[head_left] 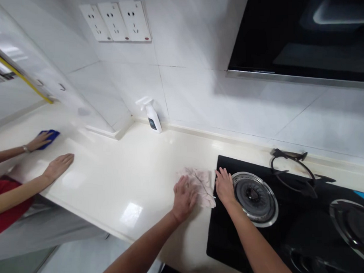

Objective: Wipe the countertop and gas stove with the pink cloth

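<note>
My left hand presses on a crumpled pale pink cloth on the white countertop, fingers bent over its left side. The cloth lies against the left edge of the black gas hob. On the hob's left rim rests my right hand, fingers stretched out, holding nothing and close to the cloth's right side. Just right of that hand is a round burner with a silver ring and no pan support over it.
A removed pan support lies at the hob's back. A white spray bottle stands by the tiled wall. At the left, another person's hand is on a blue cloth; their other hand leans on the counter. A black range hood overhangs.
</note>
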The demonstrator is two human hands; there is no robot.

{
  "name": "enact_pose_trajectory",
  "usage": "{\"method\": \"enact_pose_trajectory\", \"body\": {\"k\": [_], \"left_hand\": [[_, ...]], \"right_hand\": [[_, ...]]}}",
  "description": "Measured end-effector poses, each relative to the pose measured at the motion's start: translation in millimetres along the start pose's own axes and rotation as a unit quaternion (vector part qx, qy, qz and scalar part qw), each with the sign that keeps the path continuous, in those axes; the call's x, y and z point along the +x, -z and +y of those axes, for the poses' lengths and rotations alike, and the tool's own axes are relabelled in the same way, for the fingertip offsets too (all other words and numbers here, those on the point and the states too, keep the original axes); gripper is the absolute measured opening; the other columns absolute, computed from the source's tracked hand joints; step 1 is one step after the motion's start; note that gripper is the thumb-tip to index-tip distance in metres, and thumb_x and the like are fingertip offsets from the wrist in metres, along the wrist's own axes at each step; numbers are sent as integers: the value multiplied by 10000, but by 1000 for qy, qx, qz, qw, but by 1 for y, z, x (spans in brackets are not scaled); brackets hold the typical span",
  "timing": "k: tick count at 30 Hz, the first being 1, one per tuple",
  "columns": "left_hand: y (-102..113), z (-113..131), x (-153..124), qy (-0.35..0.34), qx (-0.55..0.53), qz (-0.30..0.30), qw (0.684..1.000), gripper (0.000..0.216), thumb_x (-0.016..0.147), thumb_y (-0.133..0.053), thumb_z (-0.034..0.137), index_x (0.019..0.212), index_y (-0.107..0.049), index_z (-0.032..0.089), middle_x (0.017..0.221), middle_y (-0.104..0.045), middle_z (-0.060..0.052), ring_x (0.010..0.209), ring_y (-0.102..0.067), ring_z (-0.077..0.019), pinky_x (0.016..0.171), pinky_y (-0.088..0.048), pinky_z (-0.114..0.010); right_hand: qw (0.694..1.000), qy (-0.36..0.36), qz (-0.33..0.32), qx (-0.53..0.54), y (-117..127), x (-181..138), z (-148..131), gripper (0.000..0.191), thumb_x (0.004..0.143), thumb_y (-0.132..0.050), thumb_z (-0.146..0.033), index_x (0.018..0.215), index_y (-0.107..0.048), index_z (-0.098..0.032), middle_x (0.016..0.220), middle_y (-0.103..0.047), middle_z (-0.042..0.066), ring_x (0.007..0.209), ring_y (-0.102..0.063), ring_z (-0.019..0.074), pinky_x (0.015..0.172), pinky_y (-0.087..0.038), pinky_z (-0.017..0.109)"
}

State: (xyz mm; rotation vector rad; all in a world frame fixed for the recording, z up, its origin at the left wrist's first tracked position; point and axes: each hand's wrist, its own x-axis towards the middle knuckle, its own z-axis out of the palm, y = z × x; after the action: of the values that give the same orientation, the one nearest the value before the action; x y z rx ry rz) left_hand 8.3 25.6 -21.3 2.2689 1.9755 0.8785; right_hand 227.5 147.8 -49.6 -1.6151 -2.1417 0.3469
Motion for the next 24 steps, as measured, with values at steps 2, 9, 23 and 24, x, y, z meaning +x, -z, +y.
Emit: {"method": "enact_pose_trajectory", "body": {"k": [2,9,23,24], "left_hand": [[-2,19,25,-4,-9,-37,999,401,974,-571,309,1366,-650,280,1659,-407,-134,1570,-307,-372,1206,-359,-599],[-6,22,38,8,27,-172,985,468,895,-674,313,1360,-670,264,1549,-563,-161,1408,-499,-404,1153,-398,-640],[-46,-25,176,-71,10,-236,969,407,946,-565,250,1339,-671,229,1467,-626,-133,1364,-533,-294,1067,-461,-453],[-53,-27,193,-64,9,-222,973,358,960,-541,227,1282,-698,231,1436,-636,-135,1334,-546,-291,1055,-463,-449]], "right_hand": [[999,-1,-12,-37,-6,-5,-3,535,983,-335,-138,1440,-612,-100,1614,-498,199,1566,-358,283,1270,-257,543],[998,-17,28,-57,-19,-12,-14,557,1049,-319,-273,1527,-523,-74,1635,-459,227,1589,-319,302,1283,-248,548],[992,24,89,-85,-29,-18,-5,492,1037,-373,-288,1462,-580,-152,1581,-544,174,1550,-394,314,1256,-317,524],[992,24,90,-89,-30,-19,-4,492,1037,-370,-290,1462,-581,-158,1579,-547,170,1546,-400,313,1255,-320,526]]}}
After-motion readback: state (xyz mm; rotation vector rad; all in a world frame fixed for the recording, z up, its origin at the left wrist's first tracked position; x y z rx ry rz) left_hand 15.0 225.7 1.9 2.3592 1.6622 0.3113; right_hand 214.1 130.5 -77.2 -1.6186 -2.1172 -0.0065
